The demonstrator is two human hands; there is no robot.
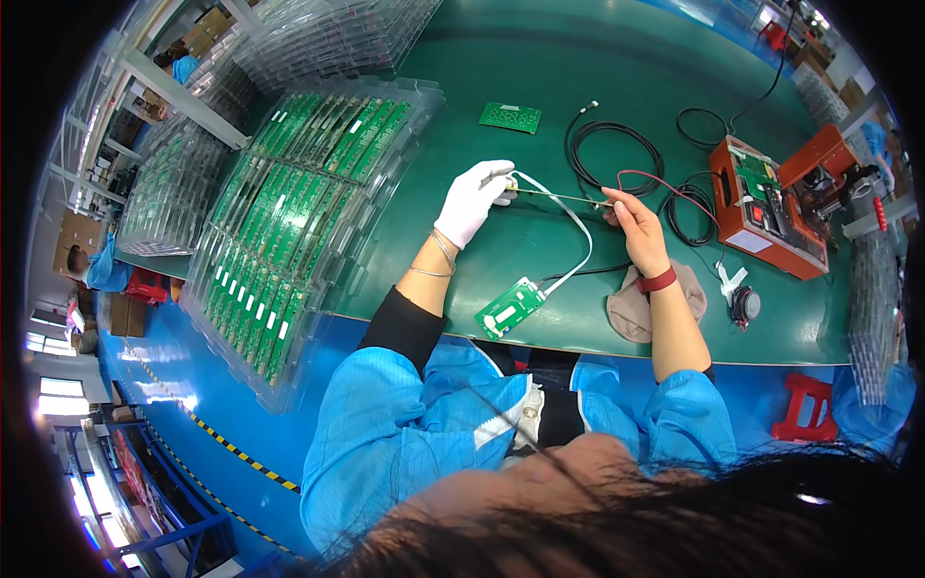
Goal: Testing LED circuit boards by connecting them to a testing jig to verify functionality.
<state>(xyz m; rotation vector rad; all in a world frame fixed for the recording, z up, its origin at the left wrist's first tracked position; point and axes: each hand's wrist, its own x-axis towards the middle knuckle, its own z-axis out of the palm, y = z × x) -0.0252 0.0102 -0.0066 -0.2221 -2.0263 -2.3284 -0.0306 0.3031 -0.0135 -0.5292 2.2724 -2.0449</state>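
My left hand (470, 204), in a white glove, is closed on the left end of a thin circuit board (561, 197), which shows almost edge-on above the table. The fingers of my bare right hand (638, 233) pinch its other end. From beside my left fingertips a white ribbon cable (587, 236) curves down to a small green circuit board (511, 308) near the table's front edge. A black lead also runs to that board. Next to my right wrist lies a crumpled beige cloth (628, 310). Farther back, another green board (511, 118) lies flat.
At left, a clear plastic tray (409, 120) holds many green boards, with stacked trays (328, 39) behind. A coiled black cable (617, 125) lies beyond my hands. To the right stand an orange test box (747, 226) and a small round dark part (745, 306).
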